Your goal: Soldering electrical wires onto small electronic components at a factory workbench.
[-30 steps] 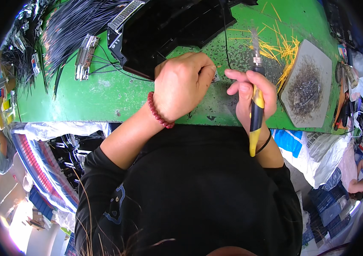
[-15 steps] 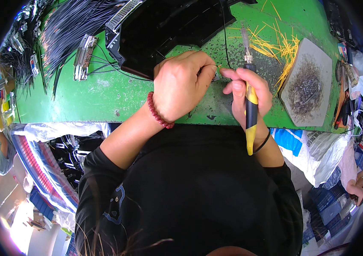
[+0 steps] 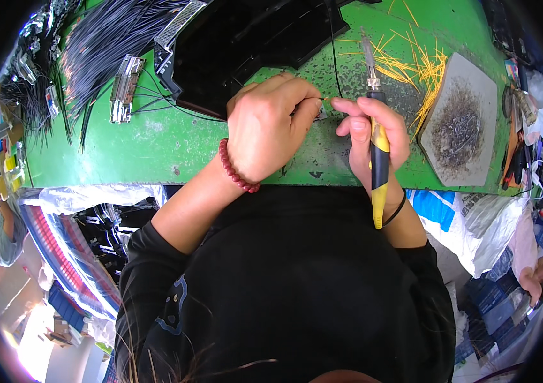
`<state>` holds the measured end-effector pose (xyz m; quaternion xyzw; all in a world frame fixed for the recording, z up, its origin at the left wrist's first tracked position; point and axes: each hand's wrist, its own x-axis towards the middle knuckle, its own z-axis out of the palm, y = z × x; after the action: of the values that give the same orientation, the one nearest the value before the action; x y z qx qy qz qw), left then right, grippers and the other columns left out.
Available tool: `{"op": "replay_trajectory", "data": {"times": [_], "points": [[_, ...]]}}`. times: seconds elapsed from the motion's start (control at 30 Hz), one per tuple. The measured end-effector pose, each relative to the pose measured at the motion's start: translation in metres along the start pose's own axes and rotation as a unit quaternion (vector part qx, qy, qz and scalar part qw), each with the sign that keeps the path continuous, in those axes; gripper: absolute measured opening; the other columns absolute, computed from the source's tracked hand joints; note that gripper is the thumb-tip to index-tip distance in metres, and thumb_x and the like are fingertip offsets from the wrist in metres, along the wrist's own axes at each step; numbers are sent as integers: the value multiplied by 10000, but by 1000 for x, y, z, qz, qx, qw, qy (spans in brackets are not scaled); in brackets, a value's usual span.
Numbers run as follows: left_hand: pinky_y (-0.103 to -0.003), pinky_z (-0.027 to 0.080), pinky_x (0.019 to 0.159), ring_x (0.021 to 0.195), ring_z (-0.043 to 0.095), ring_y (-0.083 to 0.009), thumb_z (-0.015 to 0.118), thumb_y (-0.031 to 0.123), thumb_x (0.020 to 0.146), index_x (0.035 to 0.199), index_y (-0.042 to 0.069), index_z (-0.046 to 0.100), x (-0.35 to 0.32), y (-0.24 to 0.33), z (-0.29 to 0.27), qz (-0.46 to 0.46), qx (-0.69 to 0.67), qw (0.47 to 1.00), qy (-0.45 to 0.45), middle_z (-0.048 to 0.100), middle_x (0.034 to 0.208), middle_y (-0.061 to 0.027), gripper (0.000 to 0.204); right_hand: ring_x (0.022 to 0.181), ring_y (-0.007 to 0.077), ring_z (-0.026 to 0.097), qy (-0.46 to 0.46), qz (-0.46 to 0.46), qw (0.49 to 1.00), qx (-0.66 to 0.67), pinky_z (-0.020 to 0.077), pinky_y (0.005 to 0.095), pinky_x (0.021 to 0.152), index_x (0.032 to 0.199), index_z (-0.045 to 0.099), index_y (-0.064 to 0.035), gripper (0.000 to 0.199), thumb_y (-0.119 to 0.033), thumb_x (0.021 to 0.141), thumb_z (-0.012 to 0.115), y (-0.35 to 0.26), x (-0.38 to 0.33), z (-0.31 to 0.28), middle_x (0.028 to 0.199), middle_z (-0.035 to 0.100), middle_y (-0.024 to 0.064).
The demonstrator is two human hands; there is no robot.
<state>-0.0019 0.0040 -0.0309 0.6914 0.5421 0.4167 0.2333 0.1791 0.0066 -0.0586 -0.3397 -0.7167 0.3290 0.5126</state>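
Note:
My left hand (image 3: 268, 124), with a red bead bracelet at the wrist, is closed in a pinch near the table's middle. A thin wire's small yellow-orange end (image 3: 325, 99) sticks out from its fingertips. My right hand (image 3: 396, 134) is wrapped round the yellow and black handle of a soldering iron (image 3: 379, 163), whose metal end points away from me. The right index fingertip lies close beside the wire end; whether they touch I cannot tell. Just beyond my left hand sits a large black plastic housing (image 3: 239, 45), with a thin black cable (image 3: 336, 64) hanging over its right side.
Loose yellow wires (image 3: 405, 70) lie right of the iron, beside a grey slab (image 3: 460, 121) with dark residue. On the green table (image 3: 92, 163) a bundle of dark wires (image 3: 105, 45) lies left, near a shiny metal part (image 3: 126, 89). Hand tools (image 3: 514, 153) line the right edge.
My right hand and the soldering iron have shifted slightly to the right. The left hand keeps its pinch on the wire, nearly in place.

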Motion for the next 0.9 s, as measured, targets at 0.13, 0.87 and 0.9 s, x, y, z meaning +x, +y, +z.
{"op": "replay_trajectory", "data": {"times": [0.13, 0.87, 0.9], "points": [[-344, 513, 595, 645, 638, -259, 702, 69, 772, 782, 57, 654, 0, 0, -1, 6, 3, 1000, 4, 637, 722, -75, 50, 620, 130, 604, -2, 9, 1000, -18, 519, 261, 614, 1199, 489, 1, 271, -155, 991, 562, -1, 0, -1, 974, 699, 238], [-354, 510, 604, 646, 634, -263, 694, 71, 769, 757, 58, 641, -1, 1, -3, -7, -13, 1000, 1, 633, 708, -70, 56, 816, 178, 711, 40, 74, 996, 37, 566, 268, 707, 1122, 603, 22, 252, 61, 875, 635, -10, 13, 2, 924, 703, 137], [-354, 507, 606, 650, 634, -261, 696, 72, 765, 758, 60, 643, -2, 0, -2, -3, -9, 1000, 3, 634, 711, -68, 55, 822, 178, 711, 31, 67, 997, 32, 566, 268, 711, 1117, 608, 22, 249, 60, 873, 638, -10, 15, 4, 925, 702, 138]]}}
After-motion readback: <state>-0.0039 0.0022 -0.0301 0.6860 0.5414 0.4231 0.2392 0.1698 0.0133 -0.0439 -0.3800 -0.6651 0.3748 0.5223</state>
